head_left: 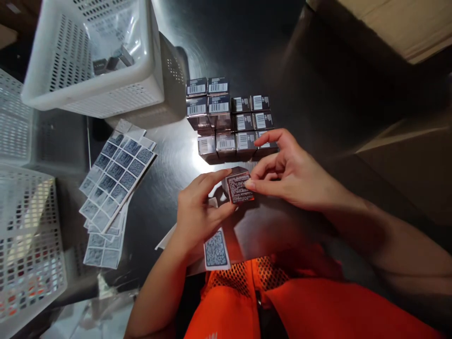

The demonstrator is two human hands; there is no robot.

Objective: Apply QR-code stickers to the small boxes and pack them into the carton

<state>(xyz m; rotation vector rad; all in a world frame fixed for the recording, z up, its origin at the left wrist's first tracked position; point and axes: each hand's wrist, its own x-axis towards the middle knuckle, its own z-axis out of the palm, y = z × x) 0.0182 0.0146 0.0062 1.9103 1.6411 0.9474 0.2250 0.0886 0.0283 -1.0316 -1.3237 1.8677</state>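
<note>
My left hand point(199, 207) grips a small dark box point(233, 173) between its thumb and fingers, one printed face turned up. That face bears a dark label point(240, 190) with fine light print. My right hand point(286, 172) is at the box's right edge. Its thumb and middle finger are pinched together at the label's edge, while the index finger reaches out above. Beneath my left wrist lies a paper sheet with a dark printed label point(216, 249). Just beyond my hands stand several similar boxes point(226, 143) in rows, barcodes facing up.
A white perforated basket point(151, 70) at the back left holds a clear plastic bag and small boxes point(122, 56). Overlapping label sheets point(116, 181) lie on the metal table point(151, 235). Another white basket point(52, 235) stands far left. Cardboard boxes point(406, 28) flank the right side.
</note>
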